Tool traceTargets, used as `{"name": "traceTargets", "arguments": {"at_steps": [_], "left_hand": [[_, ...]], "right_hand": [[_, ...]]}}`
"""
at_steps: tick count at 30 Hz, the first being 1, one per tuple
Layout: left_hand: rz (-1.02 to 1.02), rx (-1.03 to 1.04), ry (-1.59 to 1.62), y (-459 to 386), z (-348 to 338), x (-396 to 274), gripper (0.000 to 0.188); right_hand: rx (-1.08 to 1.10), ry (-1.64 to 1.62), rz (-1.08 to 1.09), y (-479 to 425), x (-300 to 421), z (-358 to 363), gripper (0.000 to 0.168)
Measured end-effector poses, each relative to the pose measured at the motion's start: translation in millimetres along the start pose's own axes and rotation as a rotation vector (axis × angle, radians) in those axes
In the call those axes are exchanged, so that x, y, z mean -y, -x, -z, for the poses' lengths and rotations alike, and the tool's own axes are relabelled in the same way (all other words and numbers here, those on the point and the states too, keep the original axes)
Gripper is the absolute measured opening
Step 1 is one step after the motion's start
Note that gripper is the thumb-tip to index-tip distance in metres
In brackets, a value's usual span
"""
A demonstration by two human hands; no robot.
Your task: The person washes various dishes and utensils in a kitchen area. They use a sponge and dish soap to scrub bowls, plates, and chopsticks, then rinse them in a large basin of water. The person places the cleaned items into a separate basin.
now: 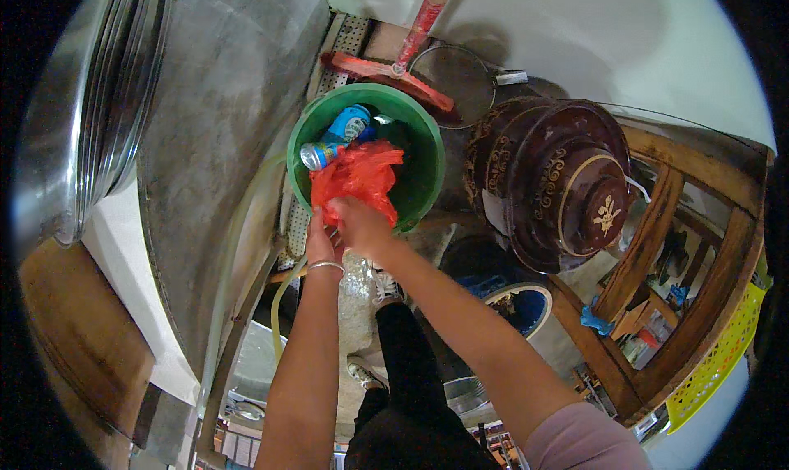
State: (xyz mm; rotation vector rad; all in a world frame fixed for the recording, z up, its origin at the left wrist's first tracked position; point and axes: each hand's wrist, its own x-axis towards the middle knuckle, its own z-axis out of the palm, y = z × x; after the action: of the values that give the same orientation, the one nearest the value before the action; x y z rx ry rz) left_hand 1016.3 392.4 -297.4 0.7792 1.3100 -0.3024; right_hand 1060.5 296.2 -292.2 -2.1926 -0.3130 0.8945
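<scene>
A crumpled red plastic bag (360, 168) spreads over the near part of a round green plastic bucket (436, 156). My right hand (363, 226) has its fingers closed on the bag's near edge. Close beside it, my left hand (320, 239), with a silver bangle at the wrist, pinches the bag at the bucket's near left rim. The fingertips are partly hidden by the bag and by each other. Inside the bucket, a blue drink can (351, 123) lies tilted, and a second blue can (317, 156) rests nearer, against the left wall.
A red-headed broom or squeegee (394, 69) leans behind the bucket, near a wire hoop (453, 48). Right of it stands a brown glazed lidded jar (555, 180) beside a wooden frame (653, 236). A pale hose (237, 217) runs along the metal counter (234, 69) at left.
</scene>
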Motion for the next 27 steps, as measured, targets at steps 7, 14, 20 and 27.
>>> {"name": "traceTargets", "arguments": {"at_steps": [7, 14, 20, 27], "left_hand": [[-0.069, 0.548, -0.008, 18.3, -93.4, -5.6, 0.050], [-0.251, 0.119, -0.011, 54.5, -35.7, 69.0, 0.047], [-0.119, -0.074, -0.050, 105.9, 39.4, 117.1, 0.029], [-0.194, -0.044, -0.257, 96.1, 71.5, 134.6, 0.029]], "right_hand": [[-0.791, -0.140, -0.030, -7.6, -12.8, 81.4, 0.048], [-0.611, 0.481, 0.222, -11.0, 13.4, 62.4, 0.048], [0.242, 1.143, 0.477, -102.4, -28.2, -91.2, 0.033], [0.517, 1.154, 0.066, -113.8, -57.0, -25.7, 0.041]]}}
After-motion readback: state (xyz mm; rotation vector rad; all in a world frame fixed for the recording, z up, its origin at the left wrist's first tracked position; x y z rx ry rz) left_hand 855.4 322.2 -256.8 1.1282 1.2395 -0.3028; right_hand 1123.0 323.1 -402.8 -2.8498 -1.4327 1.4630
